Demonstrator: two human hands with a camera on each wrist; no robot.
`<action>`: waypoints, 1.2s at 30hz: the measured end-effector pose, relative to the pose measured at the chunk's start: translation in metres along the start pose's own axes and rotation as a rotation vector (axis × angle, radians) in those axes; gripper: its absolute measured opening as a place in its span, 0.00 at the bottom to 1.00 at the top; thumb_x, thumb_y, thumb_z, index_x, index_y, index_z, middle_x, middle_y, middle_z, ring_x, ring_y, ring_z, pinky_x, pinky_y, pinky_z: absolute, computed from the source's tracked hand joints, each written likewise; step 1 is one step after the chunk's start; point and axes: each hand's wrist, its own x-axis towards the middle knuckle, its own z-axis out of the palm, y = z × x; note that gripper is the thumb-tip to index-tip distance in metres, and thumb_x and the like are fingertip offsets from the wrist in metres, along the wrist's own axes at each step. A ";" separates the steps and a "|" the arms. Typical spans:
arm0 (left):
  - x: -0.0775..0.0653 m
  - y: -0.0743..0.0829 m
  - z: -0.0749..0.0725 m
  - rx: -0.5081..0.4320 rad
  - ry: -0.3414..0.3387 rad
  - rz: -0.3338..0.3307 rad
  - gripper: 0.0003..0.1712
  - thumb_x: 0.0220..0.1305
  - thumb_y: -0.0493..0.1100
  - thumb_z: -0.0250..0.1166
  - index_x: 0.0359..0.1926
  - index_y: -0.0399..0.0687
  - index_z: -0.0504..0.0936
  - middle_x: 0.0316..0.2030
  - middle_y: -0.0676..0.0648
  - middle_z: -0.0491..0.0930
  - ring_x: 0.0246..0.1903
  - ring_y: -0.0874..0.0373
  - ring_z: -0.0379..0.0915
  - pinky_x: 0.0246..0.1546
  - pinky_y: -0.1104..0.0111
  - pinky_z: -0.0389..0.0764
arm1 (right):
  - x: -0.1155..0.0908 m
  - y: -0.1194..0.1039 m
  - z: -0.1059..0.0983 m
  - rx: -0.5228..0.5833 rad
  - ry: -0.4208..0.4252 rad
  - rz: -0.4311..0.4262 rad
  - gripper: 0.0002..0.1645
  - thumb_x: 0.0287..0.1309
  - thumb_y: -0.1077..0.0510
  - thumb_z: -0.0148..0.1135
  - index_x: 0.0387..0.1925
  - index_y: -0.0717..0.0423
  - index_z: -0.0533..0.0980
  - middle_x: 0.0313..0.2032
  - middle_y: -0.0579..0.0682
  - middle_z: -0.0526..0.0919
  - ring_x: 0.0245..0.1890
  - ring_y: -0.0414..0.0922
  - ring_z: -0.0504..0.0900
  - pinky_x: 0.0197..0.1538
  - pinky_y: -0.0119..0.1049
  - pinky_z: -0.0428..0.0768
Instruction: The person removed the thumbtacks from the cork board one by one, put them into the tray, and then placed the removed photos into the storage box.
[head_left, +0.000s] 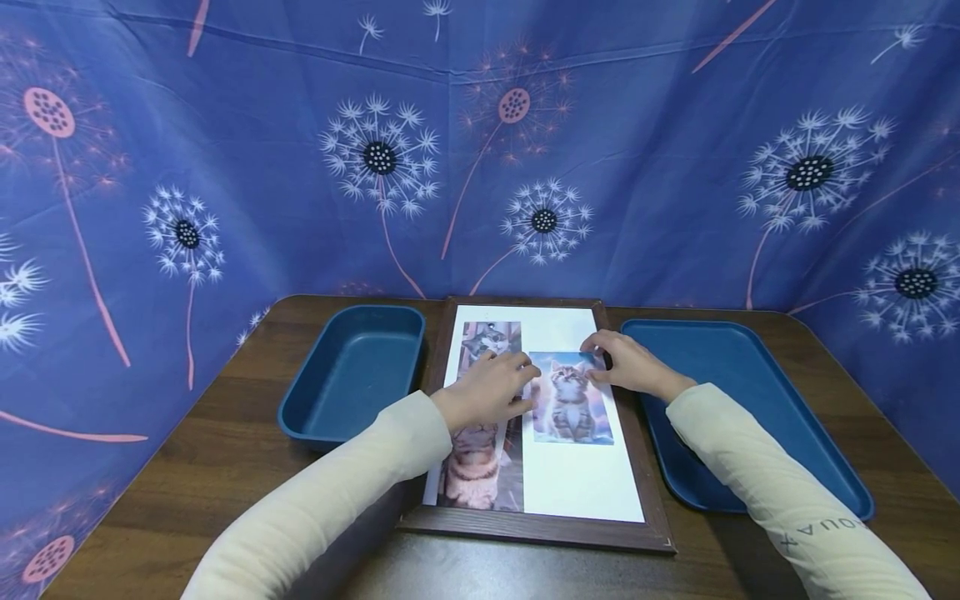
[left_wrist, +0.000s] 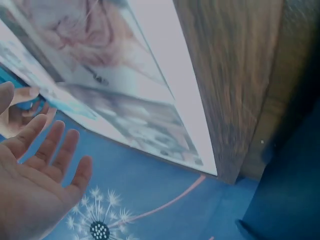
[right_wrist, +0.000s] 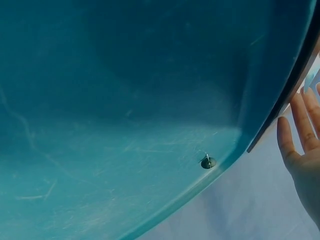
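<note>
A kitten picture (head_left: 572, 400) with a pink and blue background lies on the white board (head_left: 585, 492) of a brown wooden frame (head_left: 540, 533). My left hand (head_left: 487, 392) reaches over the board, its fingertips at the picture's left edge. In the left wrist view that left hand (left_wrist: 40, 175) has its fingers spread and loosely bent. At the picture's upper right corner is my right hand (head_left: 633, 362), thumb and fingers apart around the corner. The right wrist view shows part of the right hand (right_wrist: 305, 135), fingers fairly straight. Partly under my left hand, more cat pictures (head_left: 472, 479) fill the board's left side.
A deep blue bin (head_left: 352, 383) stands left of the frame. To the right lies a shallow blue tray (head_left: 720, 367), partly under my right sleeve. A small thumbtack (right_wrist: 208, 162) lies in the tray. A blue dandelion-print cloth (head_left: 450, 167) hangs behind the wooden table (head_left: 202, 467).
</note>
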 end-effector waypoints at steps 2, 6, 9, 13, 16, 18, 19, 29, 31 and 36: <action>-0.001 -0.001 -0.004 -0.014 -0.002 -0.009 0.27 0.64 0.58 0.52 0.60 0.54 0.69 0.56 0.49 0.71 0.55 0.54 0.68 0.55 0.56 0.69 | 0.000 0.000 0.000 0.012 -0.001 -0.003 0.21 0.50 0.60 0.65 0.47 0.60 0.73 0.44 0.56 0.76 0.43 0.51 0.75 0.45 0.48 0.75; -0.004 -0.004 -0.013 -0.038 -0.012 -0.036 0.28 0.64 0.59 0.51 0.61 0.54 0.68 0.58 0.49 0.69 0.57 0.52 0.66 0.57 0.55 0.67 | 0.000 -0.001 -0.001 0.031 -0.005 -0.007 0.21 0.49 0.61 0.65 0.47 0.60 0.73 0.44 0.56 0.76 0.43 0.51 0.74 0.45 0.47 0.75; -0.006 -0.007 -0.016 -0.044 -0.009 -0.055 0.28 0.64 0.60 0.50 0.61 0.54 0.67 0.58 0.49 0.69 0.58 0.51 0.66 0.59 0.55 0.65 | 0.001 -0.001 -0.001 0.032 -0.009 -0.002 0.22 0.49 0.61 0.65 0.47 0.60 0.72 0.44 0.56 0.76 0.42 0.50 0.74 0.44 0.47 0.75; -0.010 -0.012 -0.019 -0.061 0.010 -0.071 0.28 0.64 0.60 0.51 0.61 0.53 0.67 0.59 0.48 0.68 0.59 0.51 0.64 0.62 0.54 0.63 | 0.002 -0.001 -0.001 0.038 -0.014 0.008 0.22 0.49 0.62 0.66 0.48 0.61 0.72 0.43 0.56 0.75 0.42 0.50 0.74 0.44 0.46 0.75; -0.013 -0.016 -0.021 -0.080 0.023 -0.078 0.28 0.64 0.58 0.53 0.61 0.52 0.68 0.60 0.47 0.68 0.61 0.50 0.63 0.61 0.51 0.62 | 0.003 -0.002 -0.002 0.036 -0.014 0.008 0.23 0.48 0.62 0.66 0.48 0.61 0.72 0.43 0.55 0.75 0.42 0.50 0.73 0.44 0.46 0.74; -0.015 -0.017 -0.022 -0.082 0.024 -0.083 0.29 0.64 0.58 0.53 0.61 0.52 0.67 0.59 0.47 0.68 0.60 0.50 0.63 0.61 0.50 0.61 | 0.003 -0.003 -0.002 0.034 -0.014 0.009 0.23 0.48 0.62 0.66 0.48 0.61 0.72 0.42 0.55 0.75 0.41 0.49 0.73 0.44 0.46 0.74; -0.016 -0.018 -0.023 -0.083 0.023 -0.085 0.29 0.64 0.58 0.53 0.62 0.51 0.67 0.60 0.47 0.68 0.60 0.50 0.63 0.61 0.49 0.62 | 0.004 -0.003 -0.002 0.032 -0.015 0.009 0.23 0.48 0.62 0.66 0.48 0.61 0.72 0.42 0.55 0.75 0.41 0.49 0.73 0.44 0.46 0.74; -0.028 -0.033 -0.032 -0.072 0.055 -0.124 0.29 0.63 0.58 0.53 0.61 0.52 0.68 0.58 0.47 0.69 0.59 0.49 0.64 0.56 0.53 0.67 | 0.004 -0.004 -0.003 0.052 -0.022 0.037 0.23 0.49 0.63 0.65 0.49 0.62 0.72 0.42 0.56 0.76 0.41 0.50 0.75 0.43 0.45 0.75; -0.031 -0.037 -0.033 -0.075 0.066 -0.135 0.29 0.63 0.59 0.54 0.61 0.51 0.69 0.57 0.47 0.70 0.57 0.50 0.66 0.54 0.53 0.68 | 0.004 -0.004 -0.003 0.065 -0.020 0.040 0.23 0.49 0.63 0.65 0.49 0.62 0.72 0.42 0.56 0.77 0.41 0.50 0.75 0.43 0.45 0.75; -0.040 -0.047 -0.033 -0.083 0.079 -0.177 0.30 0.61 0.59 0.56 0.61 0.50 0.69 0.57 0.45 0.70 0.54 0.48 0.67 0.53 0.53 0.69 | 0.004 -0.003 -0.002 0.097 -0.017 0.043 0.24 0.48 0.63 0.65 0.49 0.63 0.71 0.40 0.56 0.78 0.40 0.50 0.76 0.42 0.44 0.76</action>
